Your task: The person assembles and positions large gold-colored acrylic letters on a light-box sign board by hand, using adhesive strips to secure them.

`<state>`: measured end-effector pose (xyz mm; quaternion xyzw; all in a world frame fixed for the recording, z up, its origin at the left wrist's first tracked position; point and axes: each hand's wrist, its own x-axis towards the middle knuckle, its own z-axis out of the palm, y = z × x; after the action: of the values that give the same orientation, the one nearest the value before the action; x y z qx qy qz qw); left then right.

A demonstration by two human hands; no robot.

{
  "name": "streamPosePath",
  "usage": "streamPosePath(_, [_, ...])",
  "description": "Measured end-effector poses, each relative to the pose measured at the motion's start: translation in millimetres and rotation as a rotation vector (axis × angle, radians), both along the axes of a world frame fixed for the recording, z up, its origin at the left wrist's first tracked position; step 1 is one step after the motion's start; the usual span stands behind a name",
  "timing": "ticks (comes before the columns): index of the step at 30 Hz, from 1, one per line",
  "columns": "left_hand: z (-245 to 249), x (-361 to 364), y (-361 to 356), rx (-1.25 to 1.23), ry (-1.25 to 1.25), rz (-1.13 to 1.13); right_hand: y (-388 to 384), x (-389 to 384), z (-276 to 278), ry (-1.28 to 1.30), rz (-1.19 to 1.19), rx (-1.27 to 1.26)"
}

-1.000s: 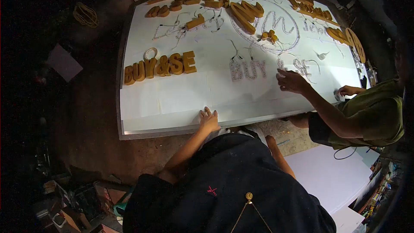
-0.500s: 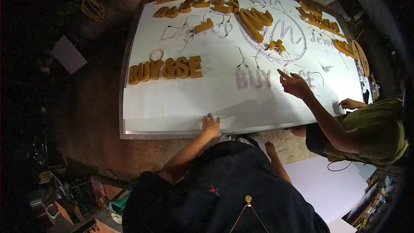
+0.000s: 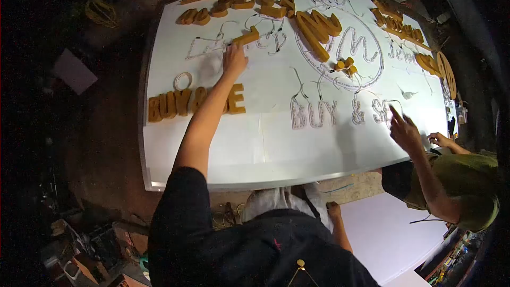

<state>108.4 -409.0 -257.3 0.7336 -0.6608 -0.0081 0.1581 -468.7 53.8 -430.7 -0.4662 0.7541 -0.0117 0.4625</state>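
Mustard letter (image 3: 248,36) lies on the white board (image 3: 239,149), its near end at my left hand (image 3: 235,61); from here I can't tell whether that grips. I judge this a reach, needing sure contact; my low-hanging right hand (image 3: 333,210) reads equally unclear.

The raised letters (image 3: 247,36) are mustard yellow, the board (image 3: 276,146) white, and the co-worker's dim shirt (image 3: 470,186) probably olive green.

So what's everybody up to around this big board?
The person's left hand is at a yellow piece on the white board; whether it grips is unclear. The right hand hangs off the board. A co-worker's hand, one finger extended, is beside the pale BUY & SE outlines.
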Motion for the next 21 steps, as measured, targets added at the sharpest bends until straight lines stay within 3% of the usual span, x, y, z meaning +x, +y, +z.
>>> streamPosePath(2, [-26.0, 13.3, -52.5, 0.006, -0.028, -0.003, -9.5, 17.2, 43.4, -0.123, -0.310, 0.130])
streamPosePath(4, [-47.3, 18.5, -87.5, 0.022, -0.047, -0.006, -5.0, 22.7, 65.9, -0.199, -0.451, 0.151])
streamPosePath(9, [-83.5, 32.2, -125.8, 0.220, -0.098, 0.002, 7.3, 31.5, 97.9, -0.106, -0.436, 0.185])
streamPosePath(14, [-83.2, 43.2, -133.2, 0.244, -0.028, -0.017, 10.5, 34.7, 100.7, -0.124, -0.426, 0.183])
streamPosePath(16, [-92.0, 48.5, -135.0, 0.147, -0.031, -0.082, 4.9, 36.5, 101.3, -0.142, -0.426, 0.171])
streamPosePath(21, [-60.9, 49.0, -127.7, 0.251, 0.059, -0.149, -12.9, 40.1, 103.6, -0.121, -0.351, 0.082])
